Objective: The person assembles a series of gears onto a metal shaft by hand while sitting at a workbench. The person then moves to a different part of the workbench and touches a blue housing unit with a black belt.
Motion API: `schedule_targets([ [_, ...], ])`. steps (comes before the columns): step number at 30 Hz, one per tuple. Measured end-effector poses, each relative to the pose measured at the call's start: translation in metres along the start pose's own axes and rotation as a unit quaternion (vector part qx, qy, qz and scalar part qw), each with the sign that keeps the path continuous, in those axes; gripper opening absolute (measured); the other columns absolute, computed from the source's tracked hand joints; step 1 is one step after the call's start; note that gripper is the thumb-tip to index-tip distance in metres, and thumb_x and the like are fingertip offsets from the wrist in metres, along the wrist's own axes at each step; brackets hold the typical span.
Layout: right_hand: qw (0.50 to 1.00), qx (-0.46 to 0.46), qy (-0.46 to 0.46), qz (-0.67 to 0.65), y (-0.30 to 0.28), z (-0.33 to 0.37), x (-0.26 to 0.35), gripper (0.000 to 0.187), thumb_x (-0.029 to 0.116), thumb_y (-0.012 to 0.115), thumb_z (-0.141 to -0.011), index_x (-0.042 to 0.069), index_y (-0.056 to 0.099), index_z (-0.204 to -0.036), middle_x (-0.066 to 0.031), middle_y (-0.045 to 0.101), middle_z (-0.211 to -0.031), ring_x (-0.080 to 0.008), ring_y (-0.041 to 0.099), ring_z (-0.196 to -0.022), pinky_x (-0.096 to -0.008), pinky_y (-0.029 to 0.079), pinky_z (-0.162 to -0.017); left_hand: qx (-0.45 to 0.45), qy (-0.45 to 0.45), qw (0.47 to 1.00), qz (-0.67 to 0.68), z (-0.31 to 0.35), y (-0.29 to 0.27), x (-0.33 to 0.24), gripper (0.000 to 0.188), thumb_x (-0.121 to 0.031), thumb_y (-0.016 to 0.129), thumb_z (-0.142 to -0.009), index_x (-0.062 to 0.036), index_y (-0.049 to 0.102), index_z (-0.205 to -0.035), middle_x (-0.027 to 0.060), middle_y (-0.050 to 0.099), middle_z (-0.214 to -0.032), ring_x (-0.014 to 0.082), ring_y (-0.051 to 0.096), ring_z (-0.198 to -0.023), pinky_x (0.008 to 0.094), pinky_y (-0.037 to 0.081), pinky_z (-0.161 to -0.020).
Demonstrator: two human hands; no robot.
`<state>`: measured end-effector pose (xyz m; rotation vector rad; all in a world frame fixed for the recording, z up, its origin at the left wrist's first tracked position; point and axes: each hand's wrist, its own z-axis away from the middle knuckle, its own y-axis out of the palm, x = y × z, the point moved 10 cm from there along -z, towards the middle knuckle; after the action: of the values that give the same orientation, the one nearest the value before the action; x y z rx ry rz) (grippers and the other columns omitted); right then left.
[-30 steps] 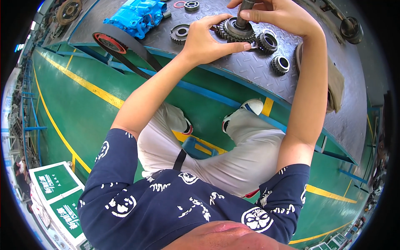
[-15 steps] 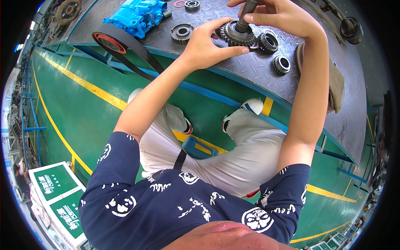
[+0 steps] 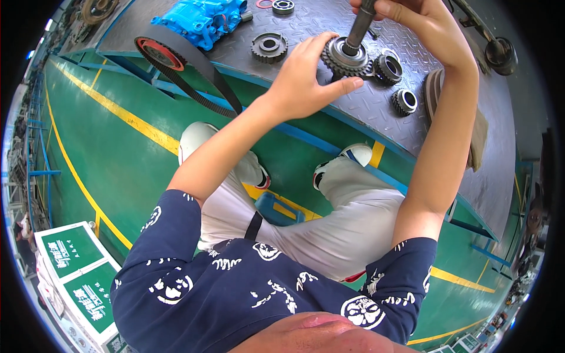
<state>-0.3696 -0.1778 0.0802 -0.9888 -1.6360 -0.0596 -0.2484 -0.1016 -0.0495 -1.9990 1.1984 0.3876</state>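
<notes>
Since the earlier frame, both hands have drawn slightly nearer the bench edge with the gear and shaft.

Left hand cups the toothed gear from its near side, fingers spread against the rim; right hand is closed around the upright shaft rising from the gear's centre. Gear rests on the grey tread-plate bench. Two smaller gears lie just beside it; another gear, a blue housing and a black belt lie further left.
</notes>
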Motion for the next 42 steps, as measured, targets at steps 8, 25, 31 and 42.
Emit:
schedule_targets([
  [8,0.998,-0.044,0.020,0.039,-0.008,0.008,0.000,0.028,0.002,0.082,-0.096,-0.002,0.069,-0.120,-0.0089,0.077,-0.112,-0.0173,0.074,-0.107,-0.0341,0.060,-0.099,-0.041,-0.136,0.939,0.313,0.062,-0.028,-0.002,0.018,-0.012,0.075,-0.099,0.0031,0.066,-0.094,0.0086,0.064,-0.100,0.0159,0.058,-0.089,0.0321,0.047,-0.082],
  [25,0.994,-0.038,0.073,0.075,0.003,0.002,0.024,0.035,0.001,0.084,-0.092,-0.002,0.068,-0.122,-0.0045,0.074,-0.106,-0.0148,0.071,-0.099,-0.0334,0.059,-0.093,-0.009,-0.029,0.965,-0.261,0.025,-0.073,0.057,0.086,-0.045,0.092,-0.085,0.0081,0.061,-0.145,0.0253,0.067,-0.139,0.0406,0.057,-0.136,0.0471,0.045,-0.119],
  [31,0.958,-0.233,-0.050,0.157,0.021,0.022,0.001,0.029,0.020,0.087,-0.095,0.005,0.070,-0.113,-0.0001,0.071,-0.094,-0.0091,0.064,-0.087,-0.0283,0.053,-0.081,-0.086,-0.058,0.964,-0.245,0.029,-0.084,0.063,0.070,-0.040,0.092,-0.084,-0.0003,0.068,-0.137,0.0188,0.073,-0.128,0.0366,0.065,-0.122,0.0454,0.053,-0.106],
  [42,0.925,-0.363,-0.043,0.102,0.020,0.042,-0.008,0.033,0.022,0.089,-0.094,0.004,0.062,-0.103,-0.0020,0.069,-0.080,-0.0077,0.060,-0.070,-0.0257,0.047,-0.063,-0.170,0.045,0.951,0.253,-0.084,-0.136,-0.022,0.066,-0.009,0.089,-0.094,-0.0003,0.047,-0.144,0.0181,0.073,-0.136,0.0229,0.071,-0.121,0.0359,0.056,-0.106],
])
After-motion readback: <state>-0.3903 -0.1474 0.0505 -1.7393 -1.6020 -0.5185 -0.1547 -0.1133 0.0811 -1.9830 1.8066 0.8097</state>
